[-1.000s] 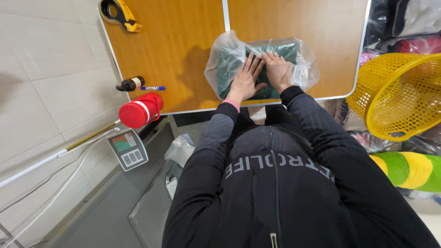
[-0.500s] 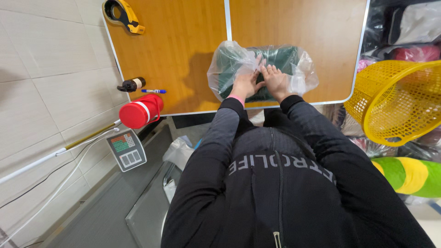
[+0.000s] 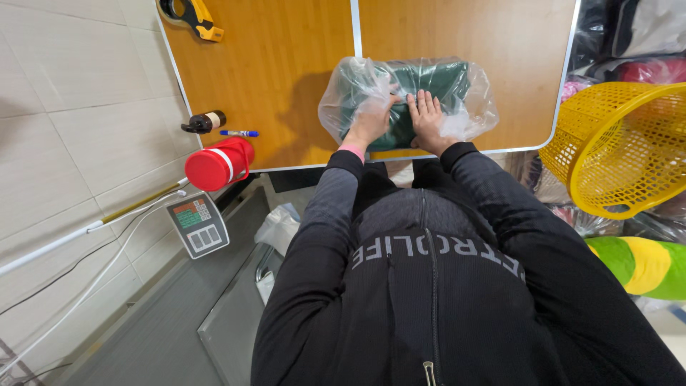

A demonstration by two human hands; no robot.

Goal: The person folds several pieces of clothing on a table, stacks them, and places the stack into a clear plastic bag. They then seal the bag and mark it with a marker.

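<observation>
A dark green folded item sits inside a clear plastic bag [image 3: 457,93] near the front edge of the wooden table [image 3: 286,64]. My left hand [image 3: 371,121] grips the bag's plastic at its near left side, fingers curled into it. My right hand [image 3: 427,118] lies flat on the green item [image 3: 429,78], fingers spread, pressing down next to the left hand. Both black sleeves reach forward from my body.
A red bottle [image 3: 218,163], a small dark bottle [image 3: 204,122] and a blue marker [image 3: 239,133] lie at the table's left edge. A yellow tape dispenser [image 3: 189,14] sits at the far left. A scale [image 3: 196,224] stands below; a yellow basket [image 3: 622,146] is at right.
My hands shifted on the bag: the left one moved from lying flat to gripping the plastic, while the right one settled flat on the green item.
</observation>
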